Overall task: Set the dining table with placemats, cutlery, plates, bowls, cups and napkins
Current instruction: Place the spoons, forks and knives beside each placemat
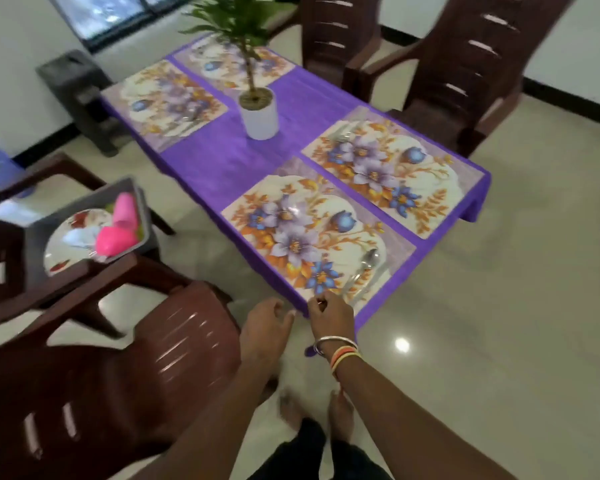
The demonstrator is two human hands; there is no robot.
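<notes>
- Looking at where things sit: the grey tray [84, 199] with the leftover dishes is at the left of the frame, on the arm of a brown chair [84, 282], up and left of both hands and well apart from them.
- left hand [265, 323] is the nearer one to it, low in the centre of the frame, fingers loosely curled round nothing.
- right hand [329, 313] sits just right of it, at the near edge of the near placemat [302, 230]. The fingers are curled in, but I can't tell if they're pinching the mat edge or nothing at all.
- Tray's long axis looks like it runs lower left to upper right, tilted in the frame.
- In the tray: a white plate [59, 244] with a reddish pattern lying flat, and bright pink cups [118, 226] lying on their sides at its right end. Rest is too blurry to call.
- The surface [215, 161], under a purple cloth, has four flowery placemats down. A spoon [366, 265] lies at the right end of the near one, handle pointing toward the hands.
- My guess is plates come next, so a reach left.
</notes>
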